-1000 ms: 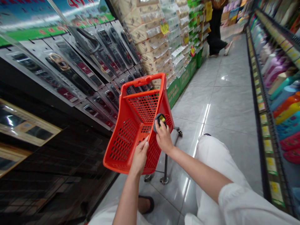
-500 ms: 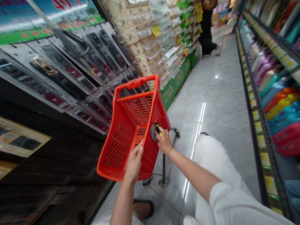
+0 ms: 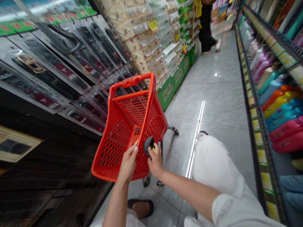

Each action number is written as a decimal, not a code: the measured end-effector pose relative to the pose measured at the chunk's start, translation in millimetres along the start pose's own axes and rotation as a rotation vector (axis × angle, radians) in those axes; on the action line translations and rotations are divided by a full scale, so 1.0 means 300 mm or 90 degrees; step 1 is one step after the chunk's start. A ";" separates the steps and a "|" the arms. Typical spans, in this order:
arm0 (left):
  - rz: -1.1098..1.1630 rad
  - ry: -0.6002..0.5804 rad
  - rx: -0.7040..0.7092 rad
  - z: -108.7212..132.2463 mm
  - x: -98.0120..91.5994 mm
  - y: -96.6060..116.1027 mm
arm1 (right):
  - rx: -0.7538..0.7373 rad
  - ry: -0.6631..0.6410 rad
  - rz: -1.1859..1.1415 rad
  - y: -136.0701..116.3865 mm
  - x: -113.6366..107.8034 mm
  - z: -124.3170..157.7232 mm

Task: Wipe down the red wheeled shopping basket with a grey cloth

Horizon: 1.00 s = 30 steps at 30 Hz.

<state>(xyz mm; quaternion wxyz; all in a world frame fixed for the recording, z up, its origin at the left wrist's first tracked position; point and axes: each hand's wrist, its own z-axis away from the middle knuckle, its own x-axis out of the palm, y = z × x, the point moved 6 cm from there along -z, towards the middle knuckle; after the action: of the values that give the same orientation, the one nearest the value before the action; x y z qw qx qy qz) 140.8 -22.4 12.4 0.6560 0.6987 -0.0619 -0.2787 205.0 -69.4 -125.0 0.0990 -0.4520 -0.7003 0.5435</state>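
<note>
A red plastic shopping cart (image 3: 151, 105) stands in front of me, its perforated basket holding nothing I can see. My left hand (image 3: 128, 161) is closed on the near part of the basket's right rim, thumb on top. In my right hand (image 3: 156, 161) is a small tool with a rounded grey head and a black-and-yellow handle (image 3: 148, 146); its exact kind is unclear. The grey head lies against the perforated right side wall of the basket, and my fingers wrap the handle.
Packaged belts (image 3: 63, 63) hang on the left, with stacked paper packs (image 3: 142, 41) beyond them. Shelves of colourful bottles (image 3: 279, 104) line the right. A person (image 3: 206, 30) stands farther down the tiled aisle (image 3: 220, 97). My white-clad knee (image 3: 213, 157) is close by.
My right hand has brought the grey-headed tool down and nearer along the basket's side. My left hand keeps its grip on the rim. The whole view has shifted slightly.
</note>
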 end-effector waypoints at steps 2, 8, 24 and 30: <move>-0.004 -0.001 0.001 0.008 -0.008 -0.006 | -0.067 -0.010 0.025 0.010 -0.015 -0.006; -0.011 -0.003 -0.013 0.032 0.005 -0.007 | 0.007 -0.062 0.106 0.196 -0.051 -0.137; -0.026 -0.005 -0.032 0.090 0.045 -0.003 | 0.242 -0.008 0.135 0.474 -0.148 -0.387; -0.031 0.000 -0.044 0.115 0.059 0.000 | 0.323 -0.022 0.126 0.600 -0.096 -0.327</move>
<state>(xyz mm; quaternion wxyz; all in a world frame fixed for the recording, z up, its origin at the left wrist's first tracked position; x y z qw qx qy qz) 139.3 -60.9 7.5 0.6728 0.6770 -0.0352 -0.2963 377.7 -24.6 -229.7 0.1435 -0.4694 -0.4955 0.7166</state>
